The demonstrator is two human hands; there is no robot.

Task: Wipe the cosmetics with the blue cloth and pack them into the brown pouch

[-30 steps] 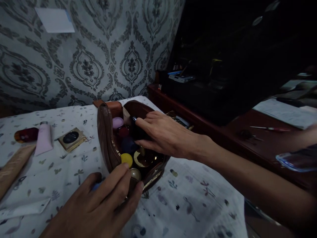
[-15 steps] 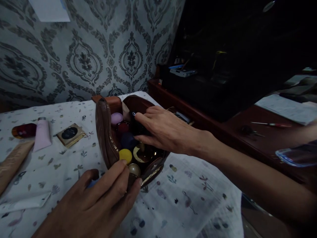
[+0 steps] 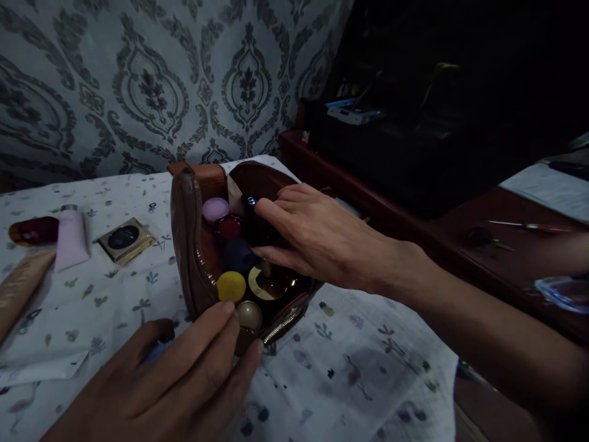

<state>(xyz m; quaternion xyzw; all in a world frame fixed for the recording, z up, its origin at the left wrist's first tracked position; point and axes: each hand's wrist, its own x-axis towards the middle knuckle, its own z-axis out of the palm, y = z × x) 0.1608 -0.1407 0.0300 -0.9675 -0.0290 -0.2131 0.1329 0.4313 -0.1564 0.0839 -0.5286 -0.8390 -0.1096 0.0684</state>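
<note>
A brown zip cosmetic bag (image 3: 184,245) lies unzipped on the patterned cloth, packed with cosmetics. My left hand (image 3: 184,374) holds the bag's near end, fingers over the rim and thumb apart on the left; something blue (image 3: 159,351) shows partly beneath it. My right hand (image 3: 313,236) reaches inside, thumb and fingers closed round a dark item with a shiny round mark (image 3: 251,201), mostly covered by the hand. Beside it are a lilac lid (image 3: 215,210), a dark red jar (image 3: 229,228), a dark blue round item (image 3: 238,255), a yellow cap (image 3: 231,286), a pearly ball-shaped cap (image 3: 250,315) and a gold-rimmed round item (image 3: 260,285).
Left of the bag lie a gold compact (image 3: 126,239), a pink tube (image 3: 71,239), a dark red bottle (image 3: 34,231), a tan tube (image 3: 23,294) and a white tube (image 3: 46,368). Right stands a dark red desk (image 3: 464,245) with papers (image 3: 547,193) and a pen (image 3: 519,226). Another person's hand (image 3: 565,253) blurs there.
The view has shifted slightly, so the bag sits a little higher and the desk farther right. Both hands keep nearly the same places at the bag.
</note>
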